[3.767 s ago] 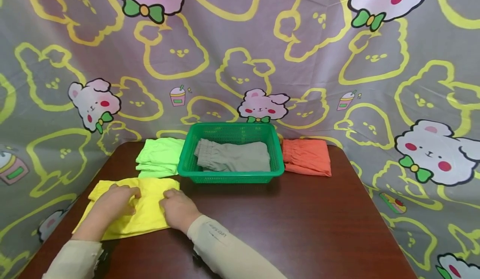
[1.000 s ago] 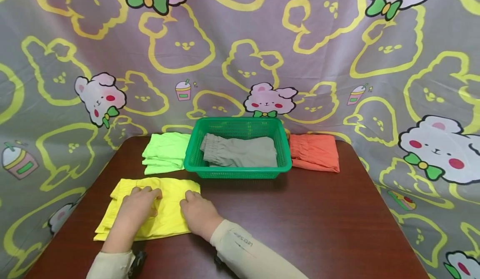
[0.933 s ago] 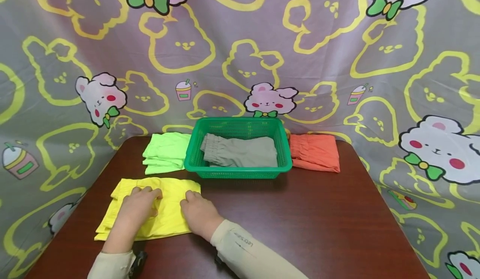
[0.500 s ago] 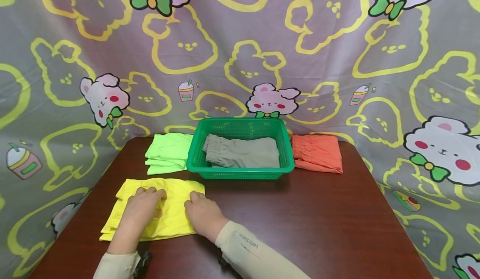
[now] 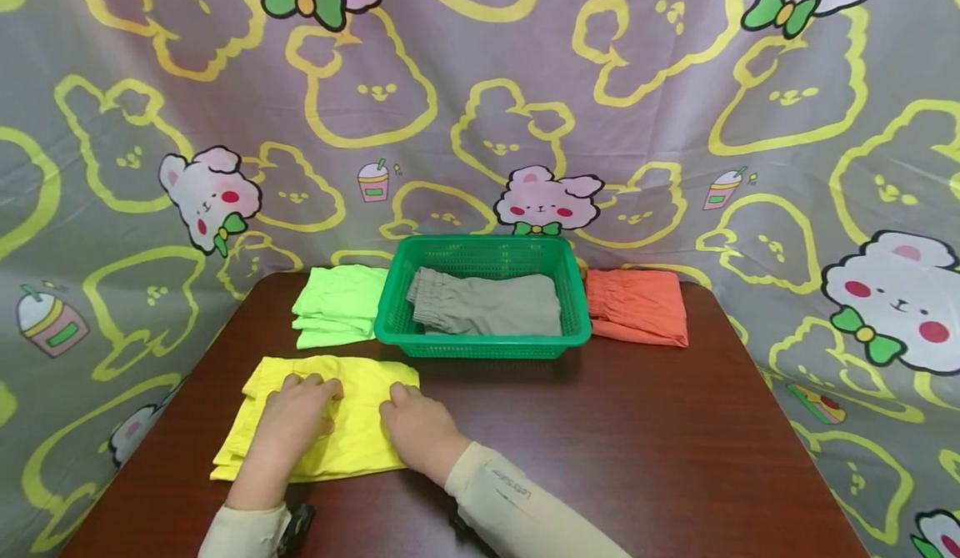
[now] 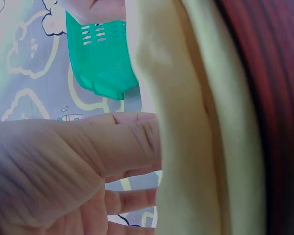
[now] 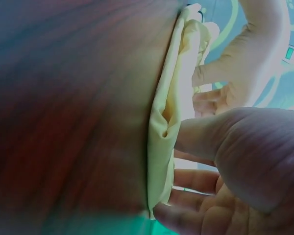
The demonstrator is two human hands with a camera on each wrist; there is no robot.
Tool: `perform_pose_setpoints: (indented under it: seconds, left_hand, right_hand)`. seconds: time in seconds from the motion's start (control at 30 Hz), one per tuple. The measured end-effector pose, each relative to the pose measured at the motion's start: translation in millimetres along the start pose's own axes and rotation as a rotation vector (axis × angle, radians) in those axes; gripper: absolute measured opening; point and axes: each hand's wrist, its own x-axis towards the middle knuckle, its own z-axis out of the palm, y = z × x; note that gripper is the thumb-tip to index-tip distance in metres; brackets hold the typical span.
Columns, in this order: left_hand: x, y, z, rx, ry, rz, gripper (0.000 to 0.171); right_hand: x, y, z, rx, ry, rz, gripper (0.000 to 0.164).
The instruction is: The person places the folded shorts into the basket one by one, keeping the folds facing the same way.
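Cloth [image 5: 363, 433], yellow and folded, lies on the table [image 5: 637, 433], nearer me than the green basket [image 5: 480, 341]; my left hand [image 5: 296, 416] and right hand [image 5: 422, 429] touch it, relaxed, gripping nothing. Light, even pressure should keep its layers aligned.

The near-left cloth [image 5: 362, 424] was yellow, the far-left cloth [image 5: 337, 304] lime, the far-right cloth [image 5: 639, 308] orange; yellow animal outlines patterned the grey backdrop [image 5: 480, 49].
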Motion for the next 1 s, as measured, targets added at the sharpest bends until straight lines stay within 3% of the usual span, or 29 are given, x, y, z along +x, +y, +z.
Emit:
perform_pose_setpoints:
  seconds: [0.47, 1.0]
  left_hand:
    - [1.4, 4.8, 2.9, 0.014, 0.059, 0.052, 0.041]
    - [1.8, 12.3, 4.6, -0.021, 0.064, 0.042, 0.040]
  right_hand:
    - [-10, 13, 2, 0.004, 0.015, -0.010, 0.007]
    - [-17, 24, 4, 0.058, 0.006, -0.023, 0.011]
